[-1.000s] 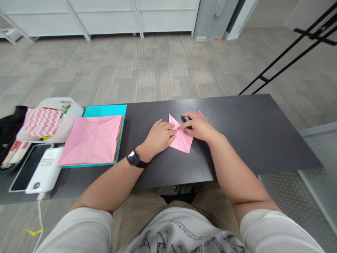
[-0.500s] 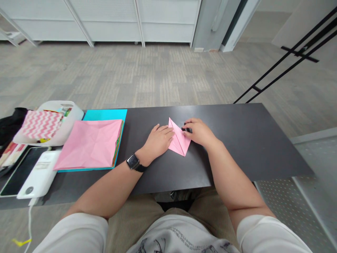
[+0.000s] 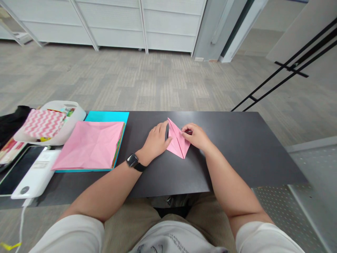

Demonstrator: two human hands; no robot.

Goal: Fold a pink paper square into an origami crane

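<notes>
A folded piece of pink origami paper lies on the dark table, with a crease line running from its far corner toward its near corner. My left hand rests flat at the paper's left side, fingers stretched out and the thumb touching its left edge. On the other side, my right hand has thumb and forefinger pinched at the paper's right edge. Its remaining fingers are curled, and the fingertips partly cover that edge. A black watch is on my left wrist.
Left of my arm, a stack of pink paper lies on a blue sheet. Beyond it stand a white basket with a zigzag-patterned pouch, a white power bank with a cable, and a phone. The dark table extends rightward.
My left hand has slid slightly left off the paper's face, its thumb now at the edge. My right fingers have closed into a pinch at the right edge. The view has tilted slightly up.
</notes>
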